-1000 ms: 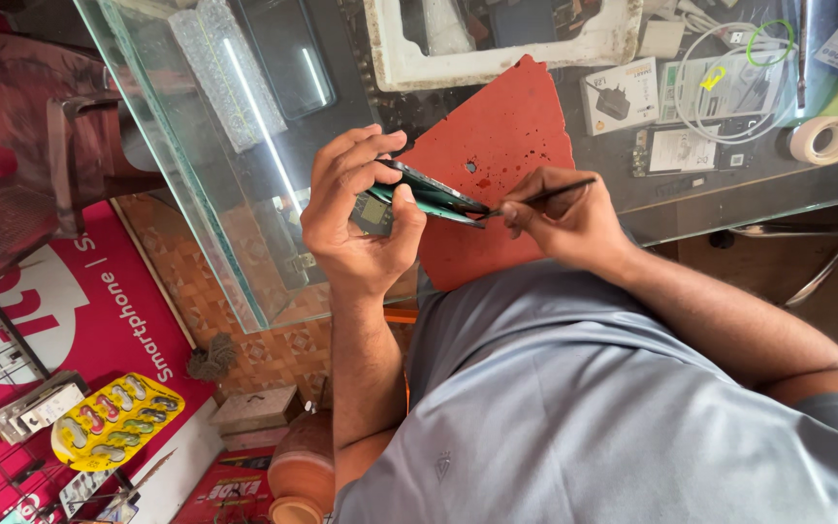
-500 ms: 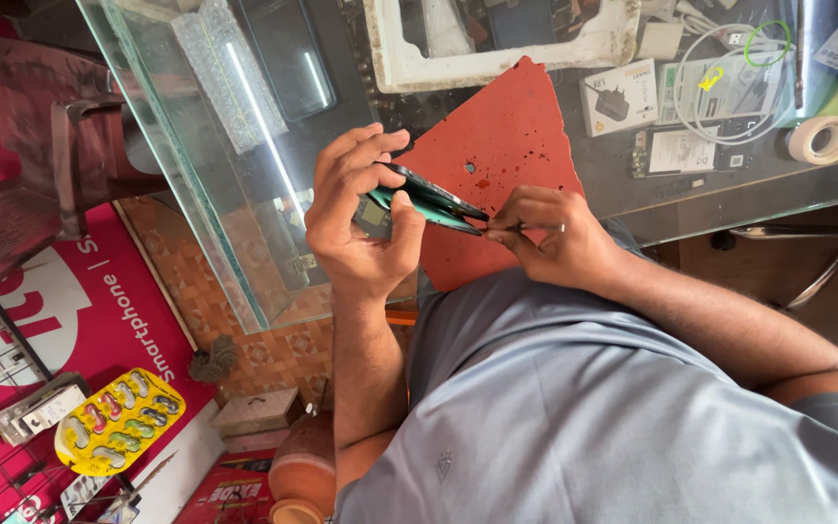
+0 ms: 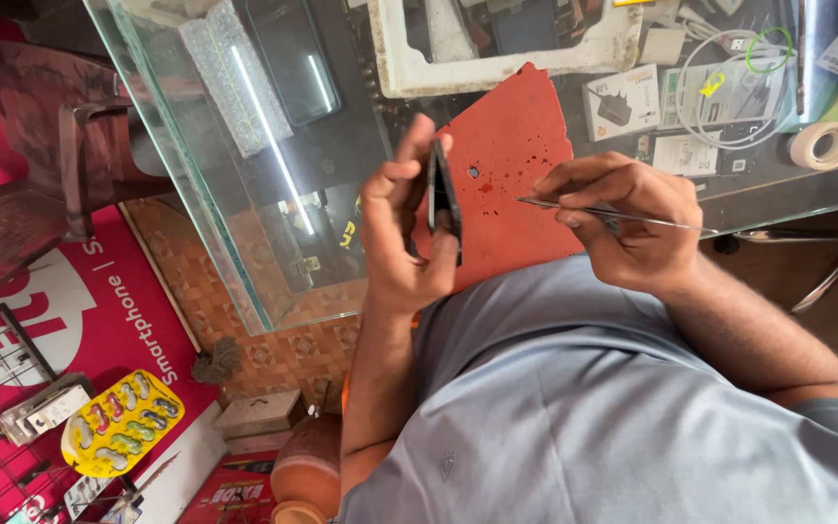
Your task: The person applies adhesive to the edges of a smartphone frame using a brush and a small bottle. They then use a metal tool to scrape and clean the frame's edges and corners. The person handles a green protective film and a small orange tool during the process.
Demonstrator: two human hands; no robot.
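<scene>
Left hand [image 3: 402, 233] curled around a thin dark smartphone [image 3: 441, 199], held on edge above a red rubber work mat [image 3: 526, 136], thumb on one face and fingers on the other. Right hand [image 3: 628, 218] closed in a pinch on slender metal tweezers [image 3: 598, 211], tips pointing toward the smartphone but apart from it, over the mat. Mat lying on a glass-topped table [image 3: 273, 175], near its front edge. Behind the mat, a worn white plastic tray [image 3: 497, 68]; to the right, a small white charger box [image 3: 621, 102], a coiled white cable [image 3: 729, 87] and a roll of beige tape [image 3: 823, 146]. Below the table, at lower left, a yellow blister card [image 3: 123, 422] of small coloured items.
</scene>
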